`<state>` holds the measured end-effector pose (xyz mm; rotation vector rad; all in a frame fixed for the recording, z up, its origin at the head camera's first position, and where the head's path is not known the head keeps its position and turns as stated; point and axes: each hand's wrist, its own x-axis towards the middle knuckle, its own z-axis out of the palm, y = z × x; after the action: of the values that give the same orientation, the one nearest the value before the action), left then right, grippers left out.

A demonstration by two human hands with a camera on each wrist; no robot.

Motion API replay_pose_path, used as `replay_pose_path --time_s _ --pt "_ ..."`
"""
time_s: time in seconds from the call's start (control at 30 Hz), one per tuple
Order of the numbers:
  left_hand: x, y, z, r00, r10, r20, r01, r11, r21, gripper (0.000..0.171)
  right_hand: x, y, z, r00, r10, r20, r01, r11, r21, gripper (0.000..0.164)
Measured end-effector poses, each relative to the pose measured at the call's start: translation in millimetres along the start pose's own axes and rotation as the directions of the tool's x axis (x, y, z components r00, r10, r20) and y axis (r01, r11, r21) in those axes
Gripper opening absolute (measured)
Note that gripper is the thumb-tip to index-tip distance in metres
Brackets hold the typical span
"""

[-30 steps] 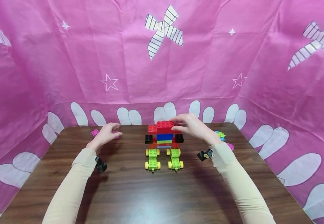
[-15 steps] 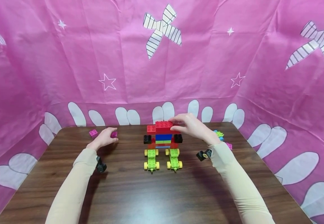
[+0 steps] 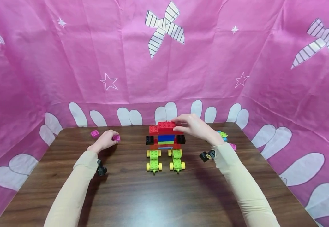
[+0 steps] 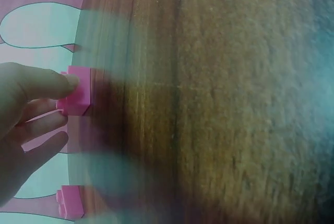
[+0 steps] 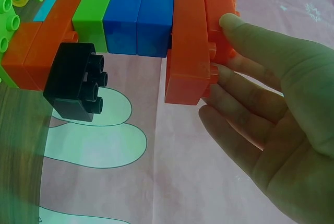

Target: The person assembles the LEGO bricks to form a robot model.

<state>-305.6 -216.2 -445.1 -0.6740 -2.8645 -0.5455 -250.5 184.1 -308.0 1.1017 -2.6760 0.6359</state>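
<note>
A figure of stacked toy building bricks stands mid-table on two lime-green wheeled bases [image 3: 154, 162]. Blue bricks [image 3: 166, 138] form its middle, with black bricks [image 3: 149, 140] jutting out at both sides. My right hand [image 3: 195, 127] pinches the top red brick [image 5: 216, 10] at its right end, thumb in front and fingers behind. At the left, my left hand [image 3: 104, 141] has thumb and fingers round a pink brick [image 4: 79, 96] near the far table edge. Another pink brick [image 3: 94, 134] lies just left of that hand.
To the right, partly behind the right forearm, lie a green and blue brick piece [image 3: 223, 135] and a pink brick [image 3: 233, 146]. A brown wooden table [image 3: 153, 198] carries everything. Pink printed cloth [image 3: 139, 78] hangs behind it and along both sides.
My left hand has lowered onto the right-hand pink brick, its spread fingers closing round it. My right hand keeps its grip on the top red brick.
</note>
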Motion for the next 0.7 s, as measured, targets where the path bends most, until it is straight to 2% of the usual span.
replay_pose_path --time_s 0.17,0.43,0.7 --pt "-2.2 -1.6 0.4 1.0 -0.009 -0.007 0.009 1.0 0.014 0.037 1 0 -1 1.0 -0.012 -0.008 0.012 1.0 0.002 0.035" --pt "-9.0 -0.4 -1.7 0.99 -0.137 0.012 0.137 0.99 0.035 0.037 1 0 -1 1.0 -0.015 -0.012 0.015 1.0 0.002 0.035" --pt "-12.3 1.2 -2.6 0.988 -0.151 0.012 0.151 0.988 0.039 0.034 0 0 0 1.0 0.003 -0.009 -0.003 1.0 0.008 0.036"
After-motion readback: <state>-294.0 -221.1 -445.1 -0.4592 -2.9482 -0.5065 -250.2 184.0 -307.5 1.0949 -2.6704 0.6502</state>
